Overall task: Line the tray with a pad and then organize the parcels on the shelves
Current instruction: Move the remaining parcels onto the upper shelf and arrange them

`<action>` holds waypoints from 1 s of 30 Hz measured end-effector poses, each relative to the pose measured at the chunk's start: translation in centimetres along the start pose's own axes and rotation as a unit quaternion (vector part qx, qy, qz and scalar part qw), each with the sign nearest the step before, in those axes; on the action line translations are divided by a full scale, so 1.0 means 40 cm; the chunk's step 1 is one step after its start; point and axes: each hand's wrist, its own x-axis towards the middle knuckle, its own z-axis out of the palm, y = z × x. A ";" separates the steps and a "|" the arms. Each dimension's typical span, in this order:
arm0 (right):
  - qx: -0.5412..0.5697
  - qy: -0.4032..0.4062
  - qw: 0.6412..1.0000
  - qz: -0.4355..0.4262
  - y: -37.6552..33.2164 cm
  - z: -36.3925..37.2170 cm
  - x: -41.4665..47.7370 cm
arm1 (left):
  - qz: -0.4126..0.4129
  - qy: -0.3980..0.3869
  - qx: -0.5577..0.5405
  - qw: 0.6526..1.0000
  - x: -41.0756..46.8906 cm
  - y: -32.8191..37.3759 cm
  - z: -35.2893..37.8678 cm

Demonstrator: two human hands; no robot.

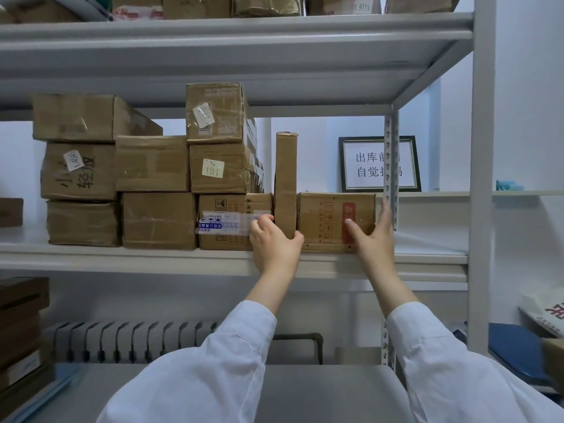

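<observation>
Several brown cardboard parcels stand stacked on the middle shelf (152, 254). A tall narrow parcel (286, 178) stands upright between a taped box (227, 222) and a low box with a red label (329, 221). My left hand (274, 242) grips the bottom of the narrow parcel, fingers on its left side and thumb on its right. My right hand (374, 236) holds the red-label box, thumb on its front face and fingers around its right end. No tray or pad is in view.
The shelf's right upright (482, 178) and a perforated post (391, 166) stand just right of my right hand. A framed sign (380, 163) leans on the wall behind. More parcels fill the top shelf (213, 29). A radiator (128, 343) and a grey surface (320, 392) lie below.
</observation>
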 end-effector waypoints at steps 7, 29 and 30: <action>-0.517 -0.126 0.810 -0.246 -0.073 0.027 -0.017 | 0.005 0.004 0.011 1.000 -0.003 0.003 0.000; -0.369 -0.022 0.912 -0.177 -0.177 -0.018 0.042 | -0.164 -0.144 -0.278 0.935 -0.035 0.112 0.059; -0.367 -0.022 0.912 -0.181 -0.186 -0.019 0.043 | -0.178 -0.154 -0.306 0.922 -0.037 0.116 0.069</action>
